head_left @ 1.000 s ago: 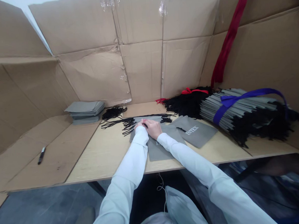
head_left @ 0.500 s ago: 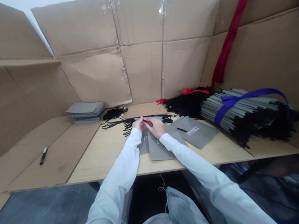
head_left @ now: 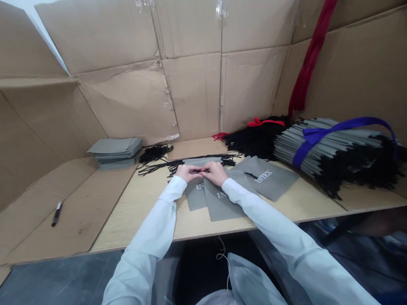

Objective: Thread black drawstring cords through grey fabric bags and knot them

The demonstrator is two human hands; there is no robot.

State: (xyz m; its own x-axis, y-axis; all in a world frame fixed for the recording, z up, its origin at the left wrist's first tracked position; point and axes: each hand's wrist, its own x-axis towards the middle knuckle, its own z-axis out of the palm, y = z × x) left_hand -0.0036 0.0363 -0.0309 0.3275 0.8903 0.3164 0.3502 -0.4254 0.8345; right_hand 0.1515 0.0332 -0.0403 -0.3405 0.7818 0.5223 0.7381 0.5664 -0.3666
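In the head view, my left hand [head_left: 187, 173] and right hand [head_left: 214, 172] meet fingertip to fingertip, thumbs and fingers nearly closed in a pinch on a short black cord [head_left: 197, 171]; the exact grip is too small to tell. The cord is at the top edge of the front grey pouch [head_left: 225, 208], which lies on the table [head_left: 138, 214] and overlaps another grey pouch [head_left: 196, 201] on its left. To my right lies the INTEX pouch [head_left: 279, 181]; loose black cords [head_left: 157, 166] spread just beyond my hands.
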